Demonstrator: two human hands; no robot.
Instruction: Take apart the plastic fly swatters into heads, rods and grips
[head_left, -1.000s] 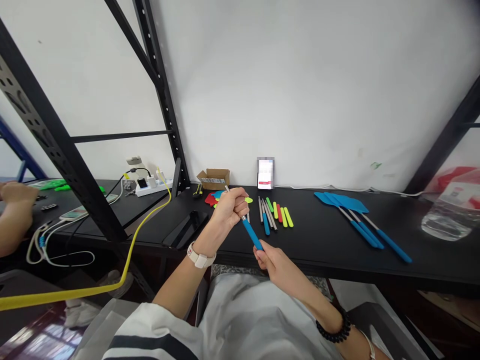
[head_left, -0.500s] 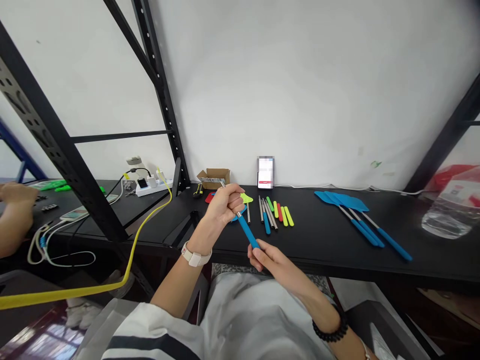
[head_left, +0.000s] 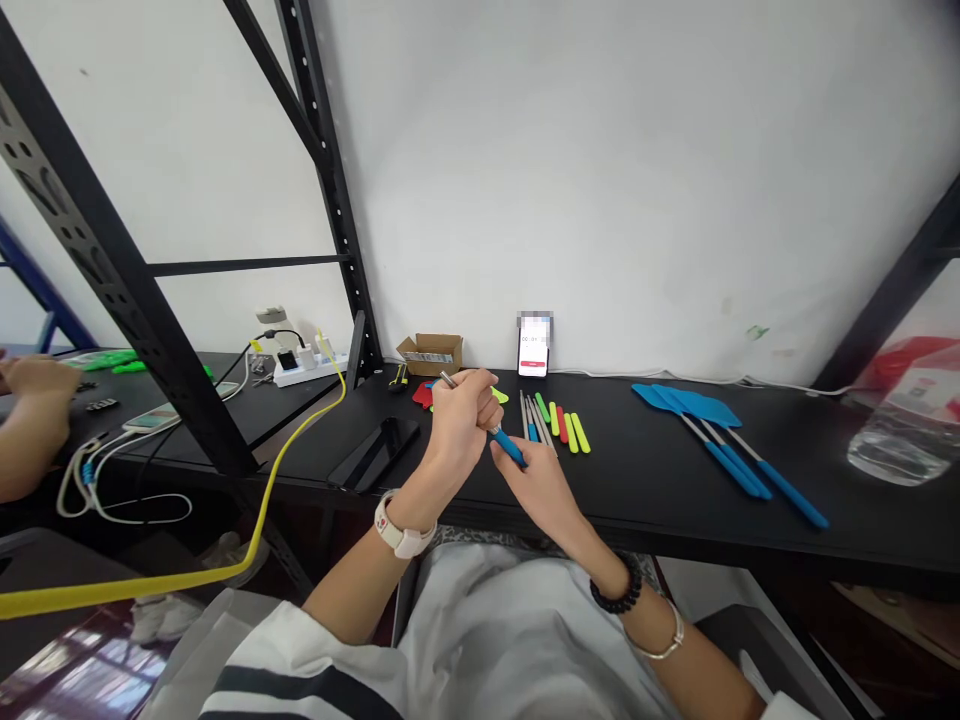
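Note:
My left hand is closed around a blue-handled metal rod, held slantwise above the table edge. The rod's bare metal end sticks out above the fist. My right hand is closed on the lower end of the blue handle; some of its fingers are hidden. Just beyond the hands lie several metal rods, partly covered by the right hand. Beside them are loose coloured grips: green, red and yellow. Red flat pieces and yellow-green ones show behind my left hand.
On the right lie three flat-headed blue swatters. A lit phone leans on the wall. An open cardboard box and a dark phone are at left. A yellow cable crosses the left side. Another person's hand is far left.
Both hands have drawn closer together on the rod, the right one moving up and forward. Less of the blue handle shows between them. The dark phone is now less covered.

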